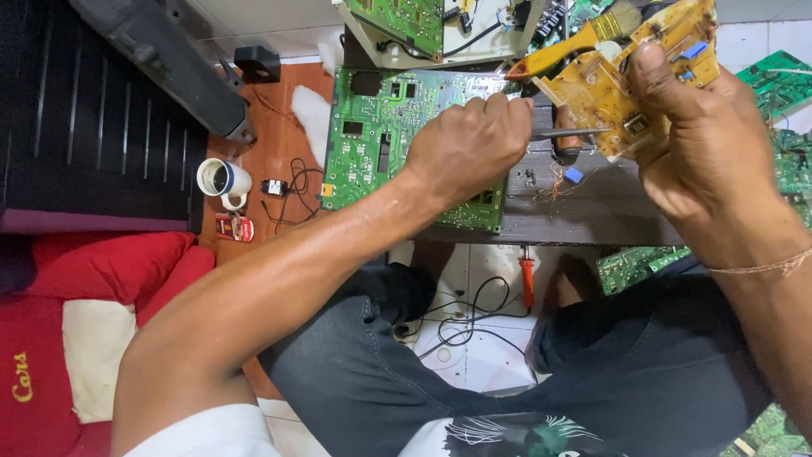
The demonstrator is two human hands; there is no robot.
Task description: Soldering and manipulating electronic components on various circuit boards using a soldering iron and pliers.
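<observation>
My left hand (469, 144) is closed around a thin metal tool (565, 133) whose shaft points right, its tip against a tan circuit board (592, 89). My right hand (694, 144) grips that tan board by its right side and holds it tilted above a low dark wooden table (592, 211). A large green circuit board (372, 127) lies flat on the table, partly under my left hand. A yellow-handled brush (567, 46) lies just behind the tan board.
A white mug (222, 178), a small red pack (233, 228) and black wires lie on the orange floor at left. A red-handled screwdriver (527, 279) lies on the tiles between my knees. More green boards (778, 85) are stacked at right. A red cushion (101, 271) sits at lower left.
</observation>
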